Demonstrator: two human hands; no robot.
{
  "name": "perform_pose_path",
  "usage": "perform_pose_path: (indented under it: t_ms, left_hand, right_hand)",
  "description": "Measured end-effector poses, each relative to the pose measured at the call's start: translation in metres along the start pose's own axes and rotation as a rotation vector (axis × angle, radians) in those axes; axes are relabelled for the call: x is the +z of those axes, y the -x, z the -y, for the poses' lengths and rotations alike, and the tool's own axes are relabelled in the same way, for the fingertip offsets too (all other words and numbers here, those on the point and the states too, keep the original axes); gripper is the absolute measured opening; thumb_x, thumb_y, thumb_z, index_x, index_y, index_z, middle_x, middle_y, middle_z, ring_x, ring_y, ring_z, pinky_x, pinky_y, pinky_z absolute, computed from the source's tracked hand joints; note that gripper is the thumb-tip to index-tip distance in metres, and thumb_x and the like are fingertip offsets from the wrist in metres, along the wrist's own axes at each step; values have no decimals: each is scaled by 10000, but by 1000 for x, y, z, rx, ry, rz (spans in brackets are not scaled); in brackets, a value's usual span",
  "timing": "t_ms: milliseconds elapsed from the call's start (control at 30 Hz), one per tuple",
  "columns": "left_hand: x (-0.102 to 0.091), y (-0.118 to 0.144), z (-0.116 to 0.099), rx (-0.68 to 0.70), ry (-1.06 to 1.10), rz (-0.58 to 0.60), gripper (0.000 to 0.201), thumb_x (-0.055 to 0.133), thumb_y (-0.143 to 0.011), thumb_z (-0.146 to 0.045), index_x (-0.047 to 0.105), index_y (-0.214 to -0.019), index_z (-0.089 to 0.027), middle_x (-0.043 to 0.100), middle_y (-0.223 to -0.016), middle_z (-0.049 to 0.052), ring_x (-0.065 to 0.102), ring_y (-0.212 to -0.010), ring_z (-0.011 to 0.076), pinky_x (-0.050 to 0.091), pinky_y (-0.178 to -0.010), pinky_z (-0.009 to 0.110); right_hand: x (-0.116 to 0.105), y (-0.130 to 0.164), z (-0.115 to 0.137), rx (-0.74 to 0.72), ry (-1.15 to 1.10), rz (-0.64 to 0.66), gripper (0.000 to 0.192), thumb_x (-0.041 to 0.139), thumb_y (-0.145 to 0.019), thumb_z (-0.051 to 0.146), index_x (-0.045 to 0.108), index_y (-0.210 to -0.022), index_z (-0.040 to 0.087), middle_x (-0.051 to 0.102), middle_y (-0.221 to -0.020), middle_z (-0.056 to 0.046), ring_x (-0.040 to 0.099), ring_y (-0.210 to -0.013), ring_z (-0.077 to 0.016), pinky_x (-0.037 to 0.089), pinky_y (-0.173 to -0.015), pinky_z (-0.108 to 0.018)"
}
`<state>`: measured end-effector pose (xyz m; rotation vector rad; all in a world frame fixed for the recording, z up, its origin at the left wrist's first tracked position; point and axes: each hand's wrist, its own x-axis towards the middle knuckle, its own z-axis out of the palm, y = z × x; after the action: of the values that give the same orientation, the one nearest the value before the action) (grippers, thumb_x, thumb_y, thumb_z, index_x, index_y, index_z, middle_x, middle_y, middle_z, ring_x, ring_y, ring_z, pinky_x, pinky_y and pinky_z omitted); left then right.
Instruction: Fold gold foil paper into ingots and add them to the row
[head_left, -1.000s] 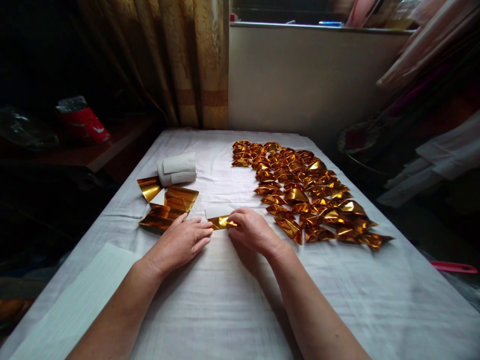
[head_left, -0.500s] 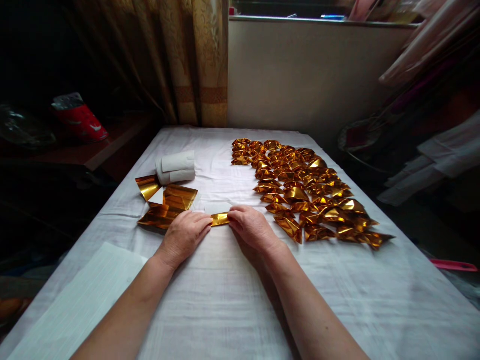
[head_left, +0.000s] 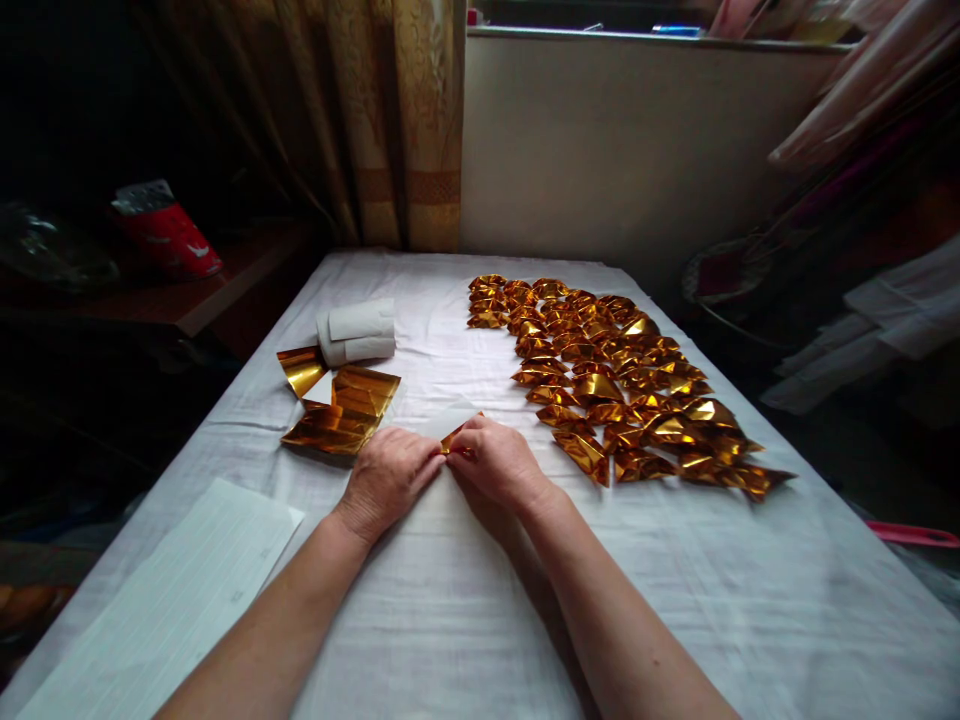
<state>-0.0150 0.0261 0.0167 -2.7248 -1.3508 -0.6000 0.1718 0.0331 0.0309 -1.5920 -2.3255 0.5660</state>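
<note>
**Head view: both hands pinch one gold foil sheet at mid-table**

Head view, from the left edge: a white lined paper sheet point(head_left: 172, 600) lies flat on the near left corner of the white tablecloth point(head_left: 465, 600). Farther back, a loose stack of unfolded gold foil sheets point(head_left: 341, 410) rests beside a roll of white paper point(head_left: 356, 333), the roll just behind the stack.

Near the table's middle, the left hand point(head_left: 390, 475) lies knuckles up, its fingertips closed on the left end of a small gold foil piece point(head_left: 455, 437). The right hand point(head_left: 499, 460) meets it, fingers curled and pressed onto the same piece from the right. The two hands touch at the fingertips, and the foil shows only as a sliver between them, its pale backing turned up behind. It sits low on the cloth; whether it is lifted clear cannot be told.

Right of the hands, a wide spread of folded gold foil pieces point(head_left: 615, 380) covers the cloth in rows, running from the far middle toward the right edge.
</note>
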Motion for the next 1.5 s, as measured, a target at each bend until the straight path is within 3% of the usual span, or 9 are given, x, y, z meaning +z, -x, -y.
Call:
perform_pose_path:
  t_ms: [267,433,800,1067,1267,1500]
  left_hand:
    - [7,3,7,-196,176,1,188,553,-917,-368,654,-830,-236,689,-929,27,586,-934,211,431,-847,362]
    - [10,2,2,-239,142,-16,158,570,-910,-347,615,-816,-228,663,-904,29,567,-921,223,425,-824,365]
    - [14,-2,-5,-347,150,-33,74,617,-849,-274,583,-799,-232,655,-876,23,563,-923,235,420,-848,380]
    - [15,-6,-4,-457,224,25,45,622,-808,-205,611,-842,-233,667,-940,11,555,-965,227,410,-879,363]
    - [15,-6,1,-457,281,36,66,605,-801,-185,619,-836,-239,670,-945,6,560,-970,223,410,-890,354]
    - [16,-5,6,-430,284,48,115,591,-801,-149,646,-853,-236,677,-951,9,570,-959,220,425,-872,358]
  right_hand:
    - [-6,0,2,56,-48,27,135,628,-859,262,745,-799,233,701,-909,-12,626,-794,-131,407,-676,-209]
    - [0,0,7,126,36,-14,198,581,-896,362,721,-836,236,690,-942,-30,621,-815,-151,397,-661,-227]
    - [8,0,11,184,50,-75,111,588,-869,292,668,-819,234,671,-916,-9,593,-795,-144,350,-631,-247]
    - [11,-1,14,235,44,-80,153,664,-847,382,662,-826,230,657,-914,-16,573,-785,-152,339,-618,-250]
    - [9,-2,7,202,-96,-75,39,681,-811,215,654,-783,211,642,-867,-3,558,-778,-136,361,-672,-236]
    - [12,-3,1,185,-132,-88,54,665,-783,156,653,-753,199,637,-816,-5,551,-747,-140,358,-663,-236]
